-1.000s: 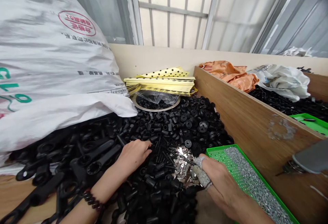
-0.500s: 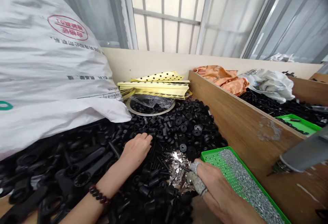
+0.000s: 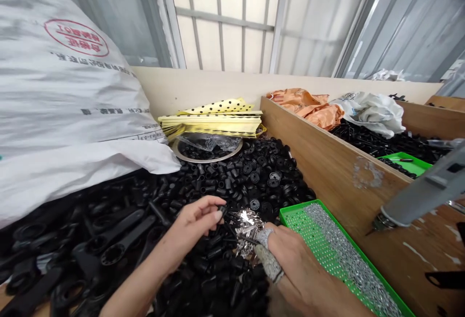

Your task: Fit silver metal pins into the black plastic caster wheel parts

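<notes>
My left hand (image 3: pixel 201 218) is closed, thumb and fingertips pinching a small black plastic part (image 3: pixel 223 209) over the heap. My right hand (image 3: pixel 290 259) has grey wrapping on its thumb and forefinger. Between those two digits is a thin dark piece (image 3: pixel 249 240), its kind too small to make out. Below and just left of the right fingertips lies a pile of shiny metal clips (image 3: pixel 248 225). Loose black plastic parts (image 3: pixel 214 254) surround both hands. Long black handle-like pieces with ring ends (image 3: pixel 125 244) lie to the left.
A green perforated tray (image 3: pixel 301 230) of small silvery pieces sits at right, beside a wooden divider (image 3: pixel 308 157). A grey power screwdriver (image 3: pixel 410 205) points in from the right. A large white sack (image 3: pixel 83 113) stands at left. Behind are a metal bowl (image 3: pixel 178 155) and yellow dotted sheets (image 3: pixel 218 126).
My left hand has lifted and turned from the black parts, now showing a small black part in its pinch. The right hand stays by the clips. The view has shifted slightly right.
</notes>
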A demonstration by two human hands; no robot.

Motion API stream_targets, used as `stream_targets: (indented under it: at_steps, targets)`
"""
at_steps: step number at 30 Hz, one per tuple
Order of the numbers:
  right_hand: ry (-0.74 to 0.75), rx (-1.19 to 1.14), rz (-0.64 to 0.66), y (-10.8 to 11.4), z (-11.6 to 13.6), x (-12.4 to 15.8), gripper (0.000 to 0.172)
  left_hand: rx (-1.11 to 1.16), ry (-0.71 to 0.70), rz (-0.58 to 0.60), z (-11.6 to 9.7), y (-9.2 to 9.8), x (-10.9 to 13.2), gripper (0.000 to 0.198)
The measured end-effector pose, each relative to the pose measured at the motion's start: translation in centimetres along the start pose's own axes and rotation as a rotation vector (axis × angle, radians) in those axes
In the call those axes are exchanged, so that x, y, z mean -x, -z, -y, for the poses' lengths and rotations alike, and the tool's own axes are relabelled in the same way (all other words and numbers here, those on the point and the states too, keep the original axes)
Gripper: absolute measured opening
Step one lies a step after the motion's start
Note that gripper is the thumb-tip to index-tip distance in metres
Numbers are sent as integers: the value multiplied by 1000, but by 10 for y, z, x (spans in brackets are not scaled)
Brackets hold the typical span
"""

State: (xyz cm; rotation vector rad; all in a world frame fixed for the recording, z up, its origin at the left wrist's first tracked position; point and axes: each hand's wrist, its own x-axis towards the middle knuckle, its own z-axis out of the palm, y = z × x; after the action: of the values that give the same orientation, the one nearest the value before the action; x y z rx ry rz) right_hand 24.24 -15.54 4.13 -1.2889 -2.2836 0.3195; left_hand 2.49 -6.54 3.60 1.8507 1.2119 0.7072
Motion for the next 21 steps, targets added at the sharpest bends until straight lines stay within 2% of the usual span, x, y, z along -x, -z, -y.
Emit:
stream_targets:
  at_steps: [2,3,5,8,16,18,21]
  targets:
    - [45,17,-31,-3,4,-2,12,443,98,-7,-9,-13,11,23]
    - [69,22,-61,-4,6,-2,13,582,131,-13,-12,-18,16,22]
    - [120,21,-161,-5,7,-3,15,706,148,-33,-16,-24,23,21]
    - [121,10,-215,-1,7,-1,17,721,114,-42,-18,-26,32,21]
    - [14,-4,117,13,16,8,15,624,-11,125,-13,-28,56,18]
    - [29,-8,157,10,15,10,14,609,-43,157,-11,-30,60,18]
    - [114,-20,208,1,13,15,11,537,-178,160,-10,-34,63,17]
